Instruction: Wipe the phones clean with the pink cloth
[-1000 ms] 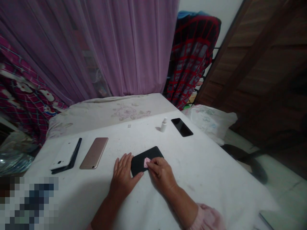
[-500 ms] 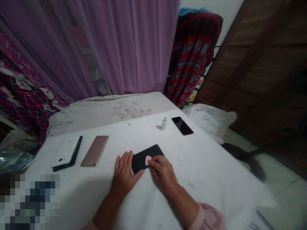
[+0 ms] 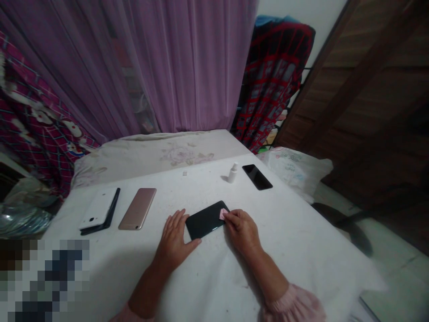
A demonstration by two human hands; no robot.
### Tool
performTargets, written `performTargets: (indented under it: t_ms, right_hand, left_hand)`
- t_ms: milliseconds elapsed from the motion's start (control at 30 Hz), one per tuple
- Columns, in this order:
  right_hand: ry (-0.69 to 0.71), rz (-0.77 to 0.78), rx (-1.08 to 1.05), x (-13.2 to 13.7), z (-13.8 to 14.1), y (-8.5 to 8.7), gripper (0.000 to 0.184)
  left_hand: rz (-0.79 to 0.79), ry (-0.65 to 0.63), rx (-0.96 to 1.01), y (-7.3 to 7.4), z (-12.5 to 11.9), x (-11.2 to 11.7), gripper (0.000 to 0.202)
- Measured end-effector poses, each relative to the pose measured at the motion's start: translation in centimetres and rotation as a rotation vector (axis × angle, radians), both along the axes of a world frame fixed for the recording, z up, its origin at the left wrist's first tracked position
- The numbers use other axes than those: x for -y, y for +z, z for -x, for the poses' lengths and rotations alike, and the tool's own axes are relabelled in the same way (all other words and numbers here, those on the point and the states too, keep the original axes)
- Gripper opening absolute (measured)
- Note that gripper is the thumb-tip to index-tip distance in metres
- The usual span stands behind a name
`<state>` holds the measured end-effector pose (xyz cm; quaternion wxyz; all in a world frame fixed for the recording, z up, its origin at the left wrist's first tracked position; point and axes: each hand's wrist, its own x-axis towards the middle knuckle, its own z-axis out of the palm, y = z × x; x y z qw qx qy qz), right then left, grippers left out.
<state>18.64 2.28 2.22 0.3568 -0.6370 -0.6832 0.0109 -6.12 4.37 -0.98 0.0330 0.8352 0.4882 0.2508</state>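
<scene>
Moved to the right since the earlier view, your right hand (image 3: 241, 231) now lies at the right end of the black phone (image 3: 204, 221), and the pink tab (image 3: 222, 214) is there too, no more at the middle of the phone. Your right fingers (image 3: 232, 215) are closed on this tab and pinch it. Your left hand (image 3: 173, 238) is open, with fingers spread on the table (image 3: 301, 241), and its thumb (image 3: 196, 243) touches the lower edge of the phone. The phone lies flat with its shining face up. The tab has crossed most of the phone, and only a small part at the right end is left; you cannot tell if a film is on the face.

The table has a white cover with small marks. Beyond the phone stand a white dropper bottle (image 3: 233, 173) and a second black phone (image 3: 257, 177). To its left lie a rose-gold phone (image 3: 137, 209) and a white phone (image 3: 98, 208) with a dark case. A purple curtain (image 3: 187, 67) hangs behind.
</scene>
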Motion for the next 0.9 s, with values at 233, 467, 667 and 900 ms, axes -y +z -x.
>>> performTargets:
  t_ms: [233, 467, 667, 900]
  right_hand:
    - [-0.14, 0.064, 0.085, -3.7, 0.3, 0.6, 0.021]
    - [0.023, -0.012, 0.167, -3.4, 5.5, 0.7, 0.023]
    - [0.107, -0.02, 0.169, -2.8, 6.6, 0.8, 0.02]
    - [-0.109, -0.01, 0.145, -3.8, 2.1, 0.4, 0.019]
  left_hand:
    - [0.025, 0.014, 0.003, 0.3, -0.3, 0.0, 0.063]
    - [0.03, 0.011, -0.001, 0.4, -0.4, 0.1, 0.064]
    - [0.03, 0.015, -0.005, 0.4, -0.5, 0.2, 0.064]
    - [0.042, 0.021, -0.017, 0.9, -0.7, 0.3, 0.062]
